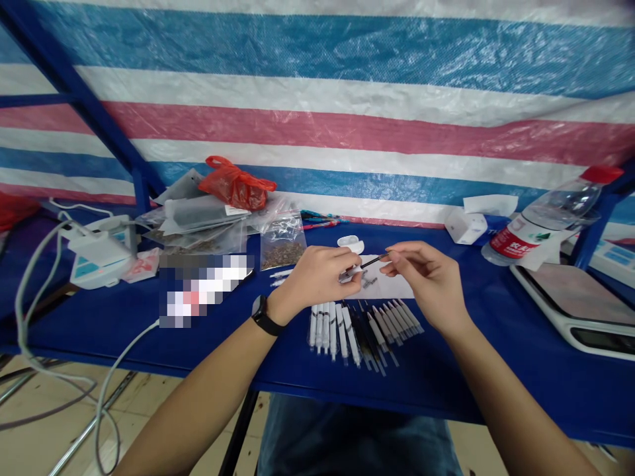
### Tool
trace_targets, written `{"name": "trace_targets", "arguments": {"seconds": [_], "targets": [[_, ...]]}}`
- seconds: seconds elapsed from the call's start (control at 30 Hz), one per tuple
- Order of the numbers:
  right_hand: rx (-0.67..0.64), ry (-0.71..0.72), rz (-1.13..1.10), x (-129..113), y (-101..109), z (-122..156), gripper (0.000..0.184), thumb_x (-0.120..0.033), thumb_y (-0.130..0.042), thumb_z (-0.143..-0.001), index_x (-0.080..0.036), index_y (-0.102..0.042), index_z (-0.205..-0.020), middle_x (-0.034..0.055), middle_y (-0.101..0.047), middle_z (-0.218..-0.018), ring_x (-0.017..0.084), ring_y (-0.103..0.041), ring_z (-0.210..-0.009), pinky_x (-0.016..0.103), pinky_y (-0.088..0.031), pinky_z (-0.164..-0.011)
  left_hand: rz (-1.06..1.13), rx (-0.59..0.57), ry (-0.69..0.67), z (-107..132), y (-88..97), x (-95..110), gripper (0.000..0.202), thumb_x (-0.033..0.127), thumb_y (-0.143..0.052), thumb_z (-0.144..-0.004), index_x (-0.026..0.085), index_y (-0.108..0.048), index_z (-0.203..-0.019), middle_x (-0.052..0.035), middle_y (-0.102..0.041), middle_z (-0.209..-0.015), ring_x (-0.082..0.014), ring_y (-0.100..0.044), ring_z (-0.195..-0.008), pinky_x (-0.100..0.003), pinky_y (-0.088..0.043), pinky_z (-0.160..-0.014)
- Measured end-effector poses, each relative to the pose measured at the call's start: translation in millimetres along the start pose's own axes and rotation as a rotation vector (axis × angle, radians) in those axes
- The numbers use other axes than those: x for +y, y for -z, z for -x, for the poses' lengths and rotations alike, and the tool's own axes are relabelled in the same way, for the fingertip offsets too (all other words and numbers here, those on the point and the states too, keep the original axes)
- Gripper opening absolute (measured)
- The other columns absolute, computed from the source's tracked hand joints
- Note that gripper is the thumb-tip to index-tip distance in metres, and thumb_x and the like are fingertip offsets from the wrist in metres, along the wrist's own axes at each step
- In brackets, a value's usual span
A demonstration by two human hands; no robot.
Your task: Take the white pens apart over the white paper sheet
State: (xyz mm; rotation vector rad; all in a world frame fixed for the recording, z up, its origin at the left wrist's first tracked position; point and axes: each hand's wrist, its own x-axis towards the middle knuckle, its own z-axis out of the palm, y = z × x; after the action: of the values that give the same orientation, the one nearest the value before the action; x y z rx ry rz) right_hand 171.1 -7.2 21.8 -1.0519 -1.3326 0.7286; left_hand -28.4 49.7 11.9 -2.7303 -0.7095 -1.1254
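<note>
My left hand point(322, 272), with a black watch on its wrist, is closed around a pale pen barrel point(351, 272) that its fingers partly hide. From the barrel a thin black pen refill point(373, 260) runs to the right, its far end pinched between the thumb and fingertips of my right hand point(429, 281). Below both hands lie a row of white pen barrels point(333, 330), several dark refills point(370, 344) and a fan of pale, pointed pen parts point(391, 320). Small metallic pieces point(368, 281) rest on a white paper point(397, 285) behind the refill.
A white earphone case point(350, 244) and a bag of small parts point(282, 248) are behind my hands. Right: a bottle point(536, 231), a tissue pack point(466, 226) and a scale point(575, 304). Left: a charger with cables point(102, 251), plastic bags point(203, 215) and a red bag point(235, 185).
</note>
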Motion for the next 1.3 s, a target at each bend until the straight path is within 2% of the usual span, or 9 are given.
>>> {"name": "trace_targets", "arguments": {"seconds": [0.23, 0.37, 0.47, 0.6, 0.73, 0.87, 1.03, 1.17, 1.3], "targets": [[-0.028, -0.036, 0.012, 0, -2, -1, 0.029, -0.047, -0.082, -0.078, -0.021, -0.073, -0.088, 0.0022, -0.076, -0.074, 0.018, -0.073, -0.063, 0.036, -0.064, -0.069, 0.024, -0.006, 0.026, 1, -0.6, 0, 0.014, 0.021, -0.051, -0.085, 0.019, -0.061, -0.074, 0.0025, -0.064, -0.064, -0.0104, -0.055, -0.053, -0.022, -0.036, -0.05], [-0.124, -0.095, 0.102, -4, 14, -7, 0.039, -0.055, -0.079, -0.076, -0.022, -0.074, -0.095, 0.0039, -0.077, -0.08, 0.019, -0.071, -0.065, 0.035, -0.061, -0.065, 0.031, -0.011, 0.023, 1, 0.5, -2, 0.016, 0.021, -0.051, -0.086, 0.019, -0.063, -0.077, 0.0027, -0.065, -0.065, -0.0097, -0.055, -0.053, -0.022, -0.036, -0.05], [-0.249, -0.15, 0.417, -10, 39, -7, 0.037, -0.056, -0.071, -0.08, -0.023, -0.074, -0.097, 0.0034, -0.075, -0.078, 0.019, -0.067, -0.063, 0.031, -0.053, -0.059, 0.031, -0.014, 0.041, 1, 0.6, -3, 0.015, 0.021, -0.051, -0.085, 0.019, -0.064, -0.078, 0.003, -0.065, -0.065, -0.009, -0.054, -0.052, -0.022, -0.038, -0.051], [-0.369, -0.312, 0.885, -14, 61, 1, 0.024, -0.045, -0.061, -0.084, -0.024, -0.073, -0.084, 0.0023, -0.072, -0.069, 0.02, -0.064, -0.059, 0.03, -0.045, -0.055, 0.024, -0.01, 0.06, 2, -0.9, -5, 0.016, 0.021, -0.05, -0.084, 0.019, -0.063, -0.075, 0.0019, -0.066, -0.065, -0.0098, -0.055, -0.054, -0.021, -0.037, -0.051], [-0.48, -0.411, 1.053, -12, 52, 10, 0.02, -0.039, -0.059, -0.084, -0.024, -0.07, -0.078, 0.0021, -0.072, -0.068, 0.02, -0.066, -0.059, 0.029, -0.042, -0.054, 0.028, -0.013, 0.05, 2, -2.2, -4, 0.017, 0.021, -0.05, -0.084, 0.019, -0.062, -0.073, 0.0017, -0.064, -0.063, -0.0101, -0.055, -0.054, -0.021, -0.036, -0.051], [-0.501, -0.452, 1.138, -13, 35, 9, 0.016, -0.033, -0.059, -0.086, -0.023, -0.068, -0.077, 0.004, -0.074, -0.074, 0.021, -0.067, -0.065, 0.029, -0.04, -0.058, 0.015, -0.034, 0.053, 1, -2.3, -3, 0.016, 0.021, -0.05, -0.085, 0.019, -0.062, -0.074, 0.0019, -0.063, -0.063, -0.01, -0.054, -0.053, -0.022, -0.035, -0.05], [-0.56, -0.498, 1.174, -16, 27, 7, 0.015, -0.03, -0.058, -0.089, -0.022, -0.067, -0.08, 0.0051, -0.075, -0.082, 0.023, -0.068, -0.076, 0.03, -0.041, -0.064, 0.024, -0.023, 0.037, 1, -1.6, -3, 0.017, 0.021, -0.051, -0.085, 0.018, -0.061, -0.073, 0.0021, -0.063, -0.063, -0.0101, -0.055, -0.053, -0.022, -0.034, -0.05], [-0.533, -0.501, 1.194, -14, 25, 8, 0.011, -0.026, -0.061, -0.084, -0.021, -0.066, -0.076, 0.0061, -0.076, -0.086, 0.024, -0.068, -0.077, 0.031, -0.041, -0.065, 0.009, -0.022, 0.025, 2, -1.7, -1, 0.016, 0.02, -0.051, -0.085, 0.019, -0.06, -0.073, 0.0024, -0.062, -0.062, -0.011, -0.057, -0.055, -0.023, -0.036, -0.052], [-0.435, -0.414, 1.081, -17, 27, 1, 0.009, -0.025, -0.065, -0.076, -0.021, -0.066, -0.068, 0.0051, -0.074, -0.076, 0.023, -0.066, -0.07, 0.031, -0.042, -0.063, 0.001, -0.021, 0.019, 2, -2.4, -1, 0.015, 0.019, -0.051, -0.085, 0.019, -0.06, -0.073, 0.0023, -0.062, -0.063, -0.0114, -0.058, -0.055, -0.024, -0.037, -0.051]]}}
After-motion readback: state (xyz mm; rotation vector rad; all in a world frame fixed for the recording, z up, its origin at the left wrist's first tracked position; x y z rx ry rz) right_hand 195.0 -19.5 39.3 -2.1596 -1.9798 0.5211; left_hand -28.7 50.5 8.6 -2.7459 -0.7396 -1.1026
